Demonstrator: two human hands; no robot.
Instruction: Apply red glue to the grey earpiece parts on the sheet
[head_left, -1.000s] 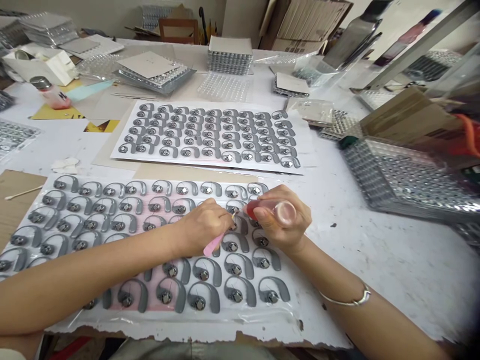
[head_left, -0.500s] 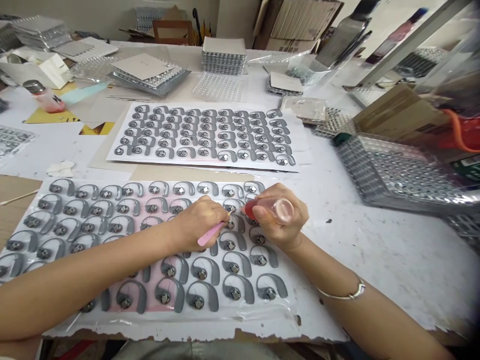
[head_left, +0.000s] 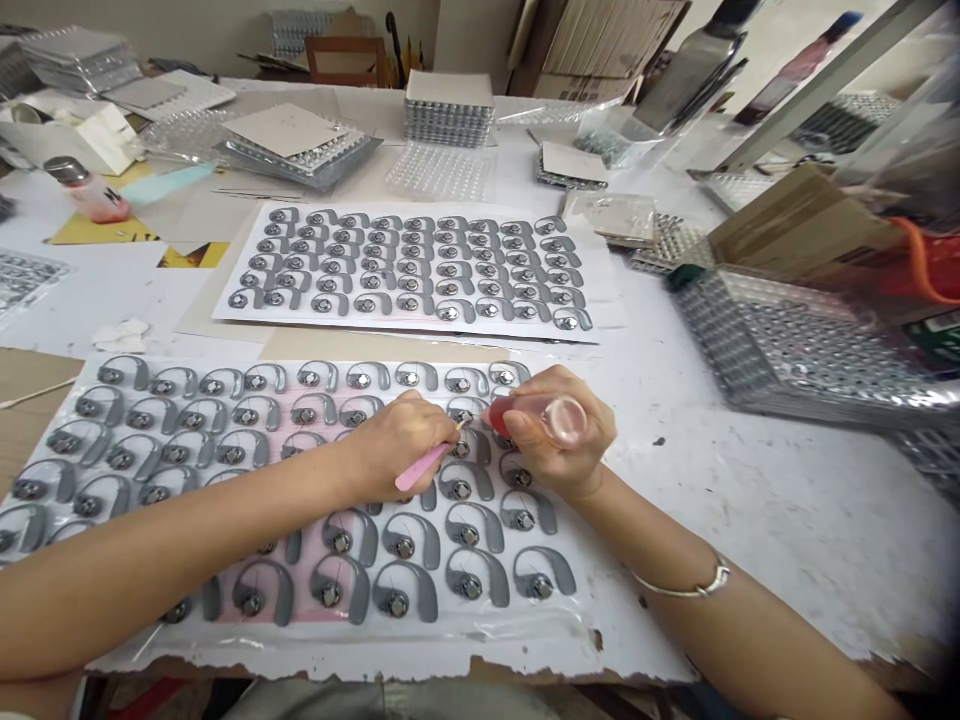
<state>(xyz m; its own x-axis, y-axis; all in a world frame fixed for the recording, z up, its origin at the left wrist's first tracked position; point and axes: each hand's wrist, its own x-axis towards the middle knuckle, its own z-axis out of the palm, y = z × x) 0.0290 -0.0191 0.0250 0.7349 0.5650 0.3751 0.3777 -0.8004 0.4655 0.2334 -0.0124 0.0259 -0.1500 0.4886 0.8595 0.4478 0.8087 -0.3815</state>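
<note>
My left hand (head_left: 405, 440) is closed around pink tweezers (head_left: 421, 468), whose tips point to the right at an earpiece in the near sheet's right part. In my right hand (head_left: 581, 450) is a small squeeze bottle of red liquid (head_left: 564, 418), tilted on its side with the nozzle toward the tweezer tips. Whether nozzle and earpiece touch, I cannot tell. Under both hands lies a white sheet (head_left: 480, 640) bearing rows of grey hook-shaped earpieces (head_left: 470, 578), each with a metallic round part and thin wires. My left forearm hides some of them.
Farther back is a second sheet of earpieces (head_left: 409, 268). Stacked plastic trays stand at the right (head_left: 817, 340) and the back (head_left: 448, 108). A dark-capped bottle (head_left: 90, 192) stands at the far left, and a cotton swab (head_left: 37, 395) lies at the left edge.
</note>
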